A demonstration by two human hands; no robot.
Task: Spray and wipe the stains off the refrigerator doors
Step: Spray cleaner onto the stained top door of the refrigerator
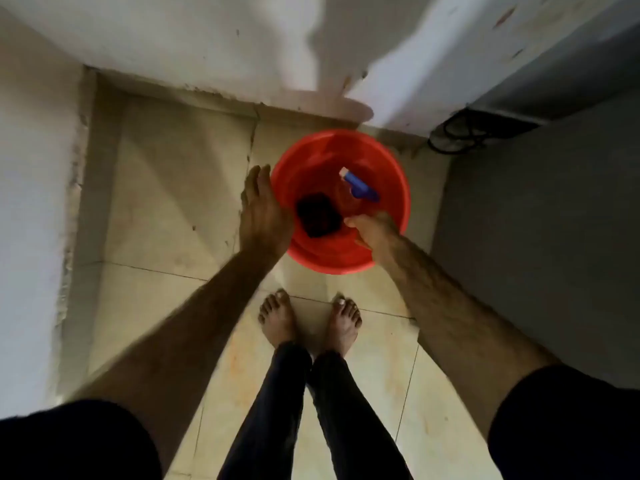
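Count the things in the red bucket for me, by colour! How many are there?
Blue-topped: 1, the spray bottle
Dark: 1, the cloth
Total: 2, both inside the red bucket

A glossy red plastic bucket (pixel 341 261) stands on smooth, faintly shiny floor tiles (pixel 173 202) beside a rough, chipped plaster wall (pixel 156 39).

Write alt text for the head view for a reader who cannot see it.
Seen from above, a person's left hand and right hand reach into a red bucket on a tiled floor. The bucket holds a spray bottle with a blue head and a dark cloth; bare feet stand below.
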